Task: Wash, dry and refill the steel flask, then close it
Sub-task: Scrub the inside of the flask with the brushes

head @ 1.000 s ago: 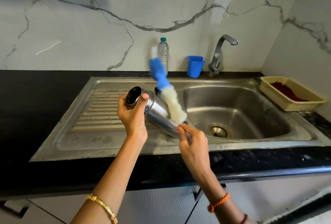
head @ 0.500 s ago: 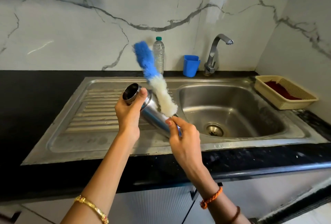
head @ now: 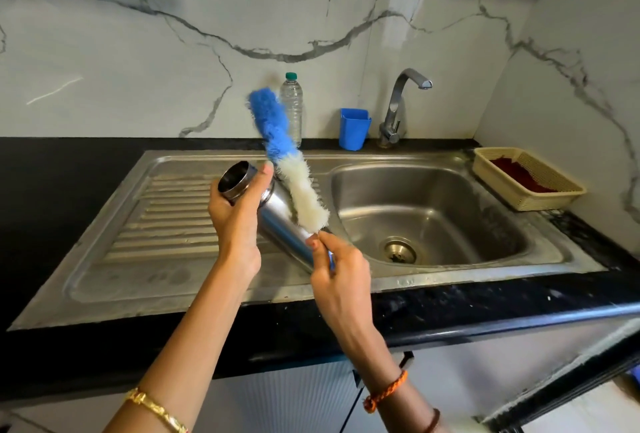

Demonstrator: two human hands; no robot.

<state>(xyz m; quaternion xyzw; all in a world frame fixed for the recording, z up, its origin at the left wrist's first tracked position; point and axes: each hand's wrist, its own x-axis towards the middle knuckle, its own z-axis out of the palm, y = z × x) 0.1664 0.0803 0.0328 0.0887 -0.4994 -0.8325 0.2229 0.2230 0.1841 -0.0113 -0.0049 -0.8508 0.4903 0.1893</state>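
two hands at work over a stainless steel sink (head: 450,280) set in a black countertop (head: 52,190). left hand (head: 239,225) wrapped round the neck of an open steel flask (head: 277,221), held tilted above the ribbed drainboard (head: 166,221), mouth up and to the left, base down toward the right hand (head: 337,271). right hand pinching the thin handle of a bottle brush (head: 294,169), white bristles lying against the flask's outer wall, blue bristle tip raised toward the marble-patterned wall. behind, on the counter: clear plastic water bottle (head: 292,107) with green cap, blue plastic holder (head: 354,128), chrome tap (head: 398,103). at far right, beige basket (head: 512,195) holding something dark red. gold bangle (head: 156,410) on left wrist, orange thread band (head: 386,391) on right.
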